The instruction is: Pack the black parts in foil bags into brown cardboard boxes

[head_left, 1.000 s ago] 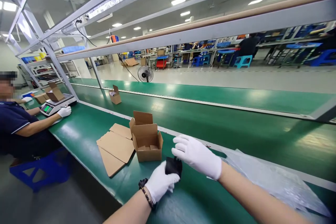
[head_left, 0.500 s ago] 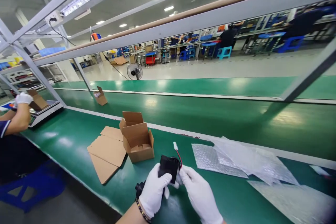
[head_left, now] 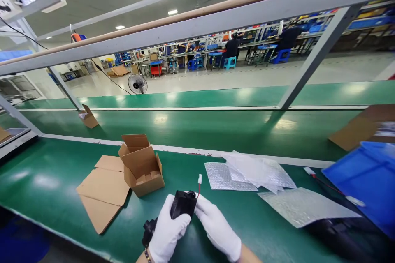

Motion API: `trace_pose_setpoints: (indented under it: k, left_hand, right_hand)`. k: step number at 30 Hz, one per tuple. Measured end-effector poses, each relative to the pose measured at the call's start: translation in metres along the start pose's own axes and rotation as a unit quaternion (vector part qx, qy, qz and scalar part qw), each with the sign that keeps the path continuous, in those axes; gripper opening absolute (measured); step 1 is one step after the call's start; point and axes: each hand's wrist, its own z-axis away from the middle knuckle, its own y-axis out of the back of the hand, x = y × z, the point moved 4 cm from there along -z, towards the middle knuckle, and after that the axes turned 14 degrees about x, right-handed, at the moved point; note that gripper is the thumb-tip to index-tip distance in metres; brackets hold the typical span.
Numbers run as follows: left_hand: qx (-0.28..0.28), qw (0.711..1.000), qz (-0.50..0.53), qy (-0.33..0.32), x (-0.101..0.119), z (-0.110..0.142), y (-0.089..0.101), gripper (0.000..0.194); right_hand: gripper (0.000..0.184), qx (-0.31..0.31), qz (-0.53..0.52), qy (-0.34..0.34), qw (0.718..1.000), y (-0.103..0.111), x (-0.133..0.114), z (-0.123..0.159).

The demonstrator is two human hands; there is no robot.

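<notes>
My left hand (head_left: 168, 230), in a white glove, grips a black box-shaped device (head_left: 183, 204), its thumb across the near face. A thin red wire rises from the device's right side to a white plug (head_left: 200, 178). My right hand (head_left: 216, 226), also gloved, has its fingers closed against that side, by the base of the wire; the fingertips are partly hidden. Another black knobbed part (head_left: 149, 230) shows just left of my left hand, partly covered by it.
An open cardboard box (head_left: 145, 172) and flattened cardboard (head_left: 103, 185) stand left on the green bench. Bubble-wrap bags (head_left: 253, 170) lie right of my hands. Beyond them are a blue bin (head_left: 364, 181), another wire with white plugs (head_left: 309, 171), and a brown carton (head_left: 364, 127).
The view has swung right, bringing the blue bin and carton in; the co-worker at the left is out of view. The device has tilted in my hands, and the white plug now points straight up.
</notes>
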Motion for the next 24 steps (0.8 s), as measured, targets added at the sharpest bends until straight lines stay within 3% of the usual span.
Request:
trace_pose_setpoints:
  k: [2, 4, 6, 10, 13, 16, 21, 24]
  left_hand:
    - [-0.005, 1.000, 0.013, -0.004, 0.009, -0.002, 0.000, 0.042]
    - [-0.023, 1.000, 0.021, 0.003, 0.018, -0.002, -0.002, 0.038]
    - [-0.034, 0.999, 0.019, 0.008, 0.026, -0.001, -0.004, 0.036]
    - [-0.062, 0.998, -0.002, 0.025, 0.028, 0.001, -0.009, 0.039]
    - [-0.088, 0.996, -0.016, 0.024, 0.024, 0.002, -0.010, 0.044]
    - [-0.089, 0.995, -0.032, 0.033, 0.021, 0.002, -0.007, 0.042]
    - [-0.078, 0.995, -0.047, 0.028, 0.017, -0.002, -0.001, 0.040]
    - [-0.066, 0.996, -0.052, 0.032, 0.015, -0.003, -0.001, 0.060]
  right_hand:
    - [0.050, 0.007, 0.170, 0.022, 0.985, 0.023, 0.015, -0.016]
    - [0.042, 0.032, 0.315, 0.003, 0.949, 0.047, 0.033, -0.032]
    - [0.026, 0.029, 0.368, -0.023, 0.929, 0.062, 0.048, -0.044]
    - [0.052, 0.015, 0.396, -0.087, 0.914, 0.062, 0.062, -0.058]
    - [0.037, 0.012, 0.390, -0.123, 0.912, 0.049, 0.066, -0.063]
    - [0.021, -0.013, 0.342, -0.112, 0.933, 0.036, 0.060, -0.060]
    - [0.028, -0.027, 0.197, -0.023, 0.980, 0.026, 0.015, -0.035]
    - [0.026, -0.011, 0.086, 0.027, 0.996, 0.029, -0.014, -0.023]
